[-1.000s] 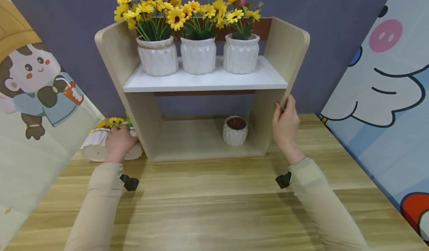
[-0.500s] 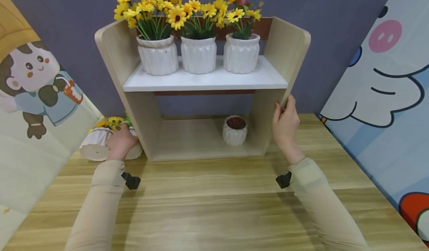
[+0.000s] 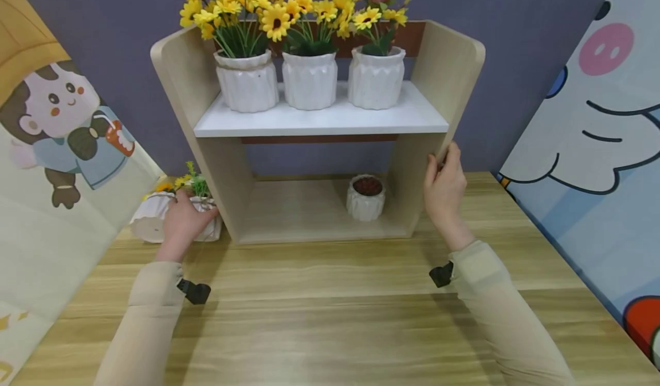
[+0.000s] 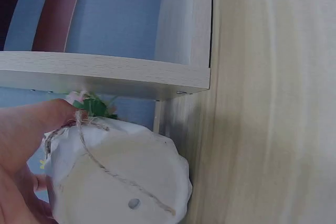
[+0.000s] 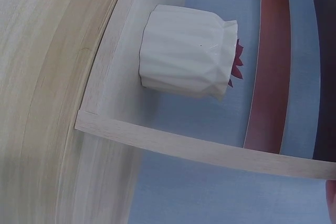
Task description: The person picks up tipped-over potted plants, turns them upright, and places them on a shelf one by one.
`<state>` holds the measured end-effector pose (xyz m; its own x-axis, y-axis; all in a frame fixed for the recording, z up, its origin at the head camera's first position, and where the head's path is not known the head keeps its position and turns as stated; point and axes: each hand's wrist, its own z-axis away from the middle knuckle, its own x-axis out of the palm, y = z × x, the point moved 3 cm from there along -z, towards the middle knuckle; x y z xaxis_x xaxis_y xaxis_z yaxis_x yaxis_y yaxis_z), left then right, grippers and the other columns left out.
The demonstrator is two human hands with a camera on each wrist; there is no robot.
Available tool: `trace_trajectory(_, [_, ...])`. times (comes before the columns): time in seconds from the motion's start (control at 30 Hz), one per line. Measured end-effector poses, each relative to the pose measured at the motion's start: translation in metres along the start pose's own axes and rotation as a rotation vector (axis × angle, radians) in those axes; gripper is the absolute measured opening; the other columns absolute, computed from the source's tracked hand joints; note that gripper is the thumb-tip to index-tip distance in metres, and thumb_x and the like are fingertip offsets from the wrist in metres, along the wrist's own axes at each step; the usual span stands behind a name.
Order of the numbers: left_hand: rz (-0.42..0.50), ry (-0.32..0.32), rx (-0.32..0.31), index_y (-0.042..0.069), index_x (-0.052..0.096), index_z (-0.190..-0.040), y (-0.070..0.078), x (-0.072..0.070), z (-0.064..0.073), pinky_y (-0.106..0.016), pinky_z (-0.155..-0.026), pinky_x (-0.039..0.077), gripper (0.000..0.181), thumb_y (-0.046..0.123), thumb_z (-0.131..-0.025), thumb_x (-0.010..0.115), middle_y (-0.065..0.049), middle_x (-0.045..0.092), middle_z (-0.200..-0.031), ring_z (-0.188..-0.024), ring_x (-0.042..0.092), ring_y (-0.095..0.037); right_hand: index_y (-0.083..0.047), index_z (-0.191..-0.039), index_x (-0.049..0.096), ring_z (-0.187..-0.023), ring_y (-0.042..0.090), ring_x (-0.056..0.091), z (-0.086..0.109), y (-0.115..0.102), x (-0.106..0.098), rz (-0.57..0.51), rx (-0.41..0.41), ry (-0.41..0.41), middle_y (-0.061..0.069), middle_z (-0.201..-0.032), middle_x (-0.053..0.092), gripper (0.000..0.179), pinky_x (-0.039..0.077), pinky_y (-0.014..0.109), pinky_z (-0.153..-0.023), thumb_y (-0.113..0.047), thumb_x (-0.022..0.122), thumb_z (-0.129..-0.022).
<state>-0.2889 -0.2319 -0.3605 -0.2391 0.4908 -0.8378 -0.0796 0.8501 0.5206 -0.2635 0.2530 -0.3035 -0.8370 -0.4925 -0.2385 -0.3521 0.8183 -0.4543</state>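
Left of the small wooden shelf (image 3: 319,129), my left hand (image 3: 183,221) grips a white flowerpot (image 3: 207,232) that is tipped over, its base toward me. In the left wrist view, my thumb lies by the twine on this pot (image 4: 121,177), and my other fingers reach behind it. Green sprigs and yellow flowers (image 3: 198,185) poke out past the hand. Another tipped white pot (image 3: 148,220) lies just left of it. My right hand (image 3: 446,188) holds the front edge of the shelf's right side panel, thumb in front, fingers along the outer side.
Three white pots of yellow flowers (image 3: 309,82) stand on the shelf's white upper board (image 3: 319,123). A white pot with a dark red plant (image 3: 365,200) stands on the lower level at right. Printed panels (image 3: 77,128) flank the wooden table (image 3: 330,311).
My left wrist has drawn slightly back and left, and more of the green sprigs shows beside the hand. My right hand stays on the side panel. The head view has shifted slightly.
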Motion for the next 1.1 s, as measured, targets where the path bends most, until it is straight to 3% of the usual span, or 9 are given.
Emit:
trace_trajectory(0.23, [0.043,0.03,0.027,-0.011,0.027,-0.127,-0.001,0.0,0.016,-0.058,-0.075,0.038,0.077,0.042,-0.081,0.06,-0.041,0.037,-0.113,-0.096,0.042,-0.052,0.002,-0.12,0.043,-0.082,0.042,0.057,0.0,0.0,-0.001,-0.002,0.0,-0.005,0.028,-0.097,0.056,0.036,0.044,0.053,-0.068,-0.023,0.048,-0.094])
trace_trajectory(0.37, [0.088,0.122,0.001,-0.011,0.03,-0.122,0.001,0.001,0.026,-0.057,-0.081,0.036,0.077,0.044,-0.079,0.064,-0.038,0.039,-0.11,-0.098,0.041,-0.05,0.002,-0.12,0.043,-0.081,0.043,0.057,0.0,0.001,-0.001,-0.002,-0.004,0.006,0.028,-0.096,0.056,0.036,0.044,0.053,-0.068,-0.023,0.048,-0.094])
trace_trajectory(0.5, [0.134,0.218,-0.046,-0.008,0.035,-0.113,0.001,0.002,0.034,-0.052,-0.074,0.036,0.067,0.039,-0.078,0.067,-0.029,0.042,-0.102,-0.09,0.042,-0.042,0.002,-0.12,0.043,-0.08,0.042,0.057,-0.001,0.001,-0.001,0.001,-0.006,-0.007,0.028,-0.096,0.056,0.037,0.044,0.052,-0.066,-0.024,0.047,-0.094])
trace_trajectory(0.7, [0.143,0.217,-0.113,-0.005,0.038,-0.104,-0.008,-0.001,0.048,-0.042,-0.061,0.034,0.064,0.045,-0.076,0.067,-0.021,0.043,-0.095,-0.08,0.043,-0.034,0.003,-0.12,0.043,-0.081,0.042,0.057,0.0,0.001,-0.001,0.005,-0.006,-0.03,0.028,-0.097,0.056,0.039,0.044,0.052,-0.067,-0.026,0.045,-0.095])
trace_trajectory(1.1, [0.081,0.275,-0.082,-0.004,0.044,-0.091,-0.011,-0.007,0.074,-0.047,-0.064,0.033,0.057,0.038,-0.068,0.076,-0.023,0.045,-0.091,-0.08,0.045,-0.039,0.004,-0.12,0.043,-0.081,0.042,0.057,0.0,0.001,0.0,0.004,-0.009,-0.026,0.028,-0.097,0.056,0.039,0.045,0.052,-0.067,-0.025,0.045,-0.095])
